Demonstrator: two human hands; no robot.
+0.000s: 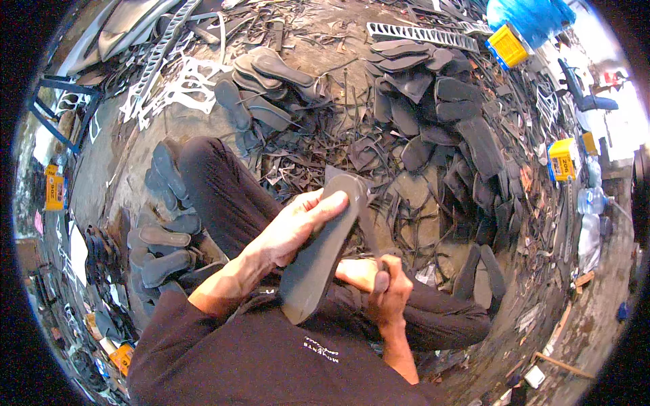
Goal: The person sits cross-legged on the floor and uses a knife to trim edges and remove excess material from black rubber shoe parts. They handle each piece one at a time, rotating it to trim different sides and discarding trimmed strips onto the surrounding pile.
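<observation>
A dark grey shoe sole (318, 257) slants across my lap, its rounded end pointing away from me. My left hand (298, 227) grips its left edge, with the thumb pressed on the top face near the far end. To the right of the sole, my right hand (389, 291) is closed in a fist. A thin grey blade-like strip (370, 233) runs from that fist up to the sole's right edge; it is blurred, so whether it is a knife or a cut-off strip is unclear. A dark scrap (345, 177) shows behind the sole's far end.
Stacked soles lie in a left pile (261, 81), a right pile (460, 108) and beside my knee (162, 237). Cut strips (352, 145) litter the floor between them. Yellow boxes (508, 47) and a blue bag (531, 20) stand far right; a dark metal frame (57, 115) stands left.
</observation>
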